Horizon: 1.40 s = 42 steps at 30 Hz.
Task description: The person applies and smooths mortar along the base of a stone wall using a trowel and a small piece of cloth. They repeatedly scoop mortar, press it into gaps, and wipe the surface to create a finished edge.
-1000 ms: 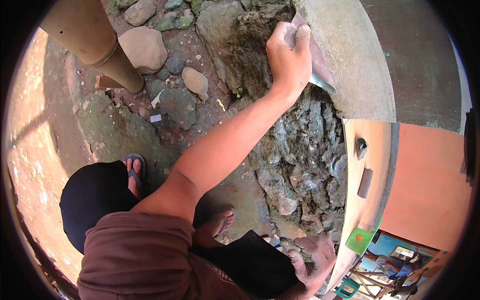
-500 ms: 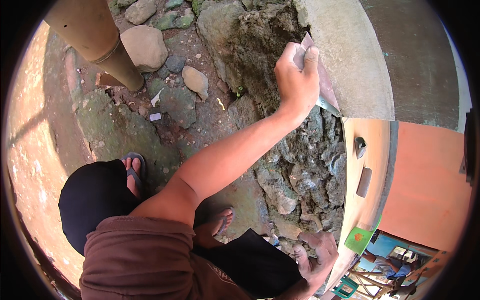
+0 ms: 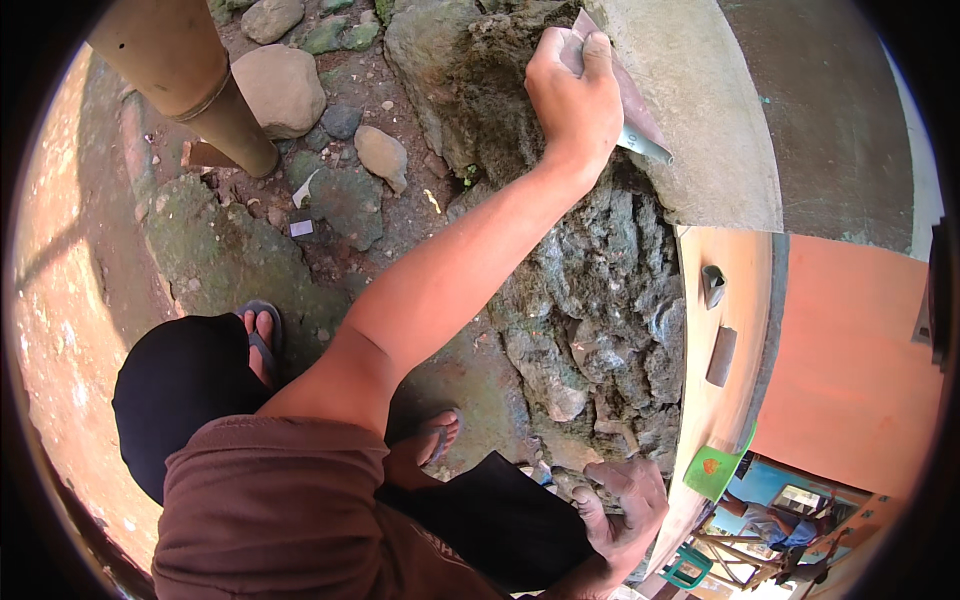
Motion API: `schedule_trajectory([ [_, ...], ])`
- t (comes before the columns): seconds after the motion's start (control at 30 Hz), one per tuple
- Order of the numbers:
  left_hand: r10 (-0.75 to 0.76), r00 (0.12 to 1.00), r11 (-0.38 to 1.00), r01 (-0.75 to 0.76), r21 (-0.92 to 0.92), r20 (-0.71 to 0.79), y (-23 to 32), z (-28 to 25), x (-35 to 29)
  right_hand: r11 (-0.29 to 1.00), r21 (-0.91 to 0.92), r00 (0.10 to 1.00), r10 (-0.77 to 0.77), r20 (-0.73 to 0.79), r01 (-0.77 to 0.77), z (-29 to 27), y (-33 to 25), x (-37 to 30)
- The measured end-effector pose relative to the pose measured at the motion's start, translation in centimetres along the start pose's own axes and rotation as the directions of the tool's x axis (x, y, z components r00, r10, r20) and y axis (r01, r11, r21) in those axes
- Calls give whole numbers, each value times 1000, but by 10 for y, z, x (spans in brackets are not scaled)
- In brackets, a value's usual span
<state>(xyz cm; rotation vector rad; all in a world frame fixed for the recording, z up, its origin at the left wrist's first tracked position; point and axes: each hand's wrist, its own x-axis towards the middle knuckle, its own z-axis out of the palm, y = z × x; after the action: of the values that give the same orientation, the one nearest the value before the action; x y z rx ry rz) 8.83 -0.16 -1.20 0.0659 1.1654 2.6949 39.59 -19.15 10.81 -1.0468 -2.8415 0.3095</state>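
My left hand (image 3: 575, 100), arm stretched out, pinches a bent sheet of sandpaper (image 3: 640, 110) between thumb and fingers. Pinkish brown shows on one side of the sheet, and its lower corner curls over to a grey backing. It lies against the edge of a pale concrete slab (image 3: 705, 120). Low on the right, my right hand (image 3: 630, 505) hangs with its fingers loosely bent and apart, grey with dust, and nothing visible in it. Beside it runs a long wood-coloured surface (image 3: 700, 390) with two rolled grey-brown pieces (image 3: 720, 357) on it.
A rough rock face (image 3: 600, 300) drops below the slab. A thick bamboo post (image 3: 200, 85) stands at the upper left among loose stones (image 3: 280, 92). An orange panel (image 3: 850, 350) and a green panel (image 3: 712, 473) are on the right. Another person (image 3: 785, 528) is in the background.
My left hand has slid up and to the left along the slab's edge with the sandpaper. More of its curled grey backing shows. The right hand keeps nearly the same pose; the view has shifted slightly.
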Motion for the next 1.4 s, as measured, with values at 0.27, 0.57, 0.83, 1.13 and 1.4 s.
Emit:
schedule_trajectory([
  [0.27,-72,995,995,67,73,71,-3,-8,-31,1000,-11,1000,29,-10,-29,0,6,-2],
  [0.57,29,999,1000,-28,-13,16,-7,1,-25,999,-12,999,34,-9,-34,-6,7,-16],
  [0.83,-114,989,987,101,128,97,14,-5,-36,999,4,999,36,-26,-36,-5,8,-14],
  [1.13,-437,893,893,415,175,112,48,-68,-129,867,-488,977,-175,-118,96,15,-4,58],
  [1.4,-444,871,887,395,239,210,76,-104,-96,611,-697,863,-504,25,376,57,-36,157],
])
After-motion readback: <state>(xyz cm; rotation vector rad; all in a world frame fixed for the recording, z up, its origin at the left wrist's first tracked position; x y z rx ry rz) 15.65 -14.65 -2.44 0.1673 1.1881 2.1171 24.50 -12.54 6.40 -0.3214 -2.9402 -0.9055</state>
